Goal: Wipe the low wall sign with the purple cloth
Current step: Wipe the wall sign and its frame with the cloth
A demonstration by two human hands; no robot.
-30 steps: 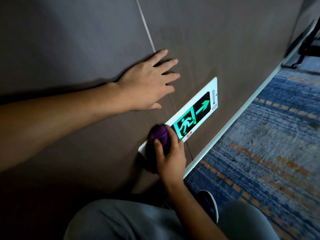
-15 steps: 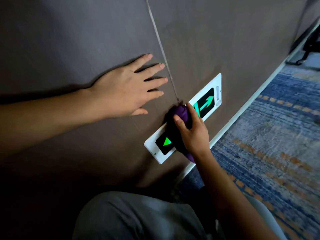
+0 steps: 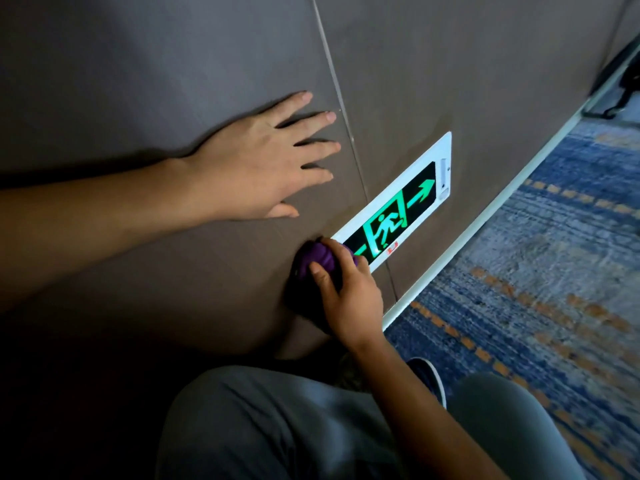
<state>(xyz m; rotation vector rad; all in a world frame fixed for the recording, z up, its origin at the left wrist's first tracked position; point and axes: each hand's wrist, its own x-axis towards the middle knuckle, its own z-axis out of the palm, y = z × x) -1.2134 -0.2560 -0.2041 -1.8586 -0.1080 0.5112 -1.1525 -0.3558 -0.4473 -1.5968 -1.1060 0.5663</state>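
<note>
A white-framed exit sign (image 3: 398, 216) with a glowing green running figure and arrow sits low on the dark wall. My right hand (image 3: 349, 296) grips a bunched purple cloth (image 3: 313, 263) and presses it against the sign's left end, hiding that end. My left hand (image 3: 263, 161) lies flat on the wall above and to the left of the sign, fingers spread, holding nothing.
A white baseboard (image 3: 485, 220) runs along the wall's foot above blue and orange patterned carpet (image 3: 540, 289). My grey-trousered knees (image 3: 277, 424) and a dark shoe (image 3: 429, 375) are below. A dark chair base (image 3: 623, 95) stands at far right.
My right hand has slid the cloth from the sign's middle back to its left end, uncovering the running figure. My left hand stays flat on the wall.
</note>
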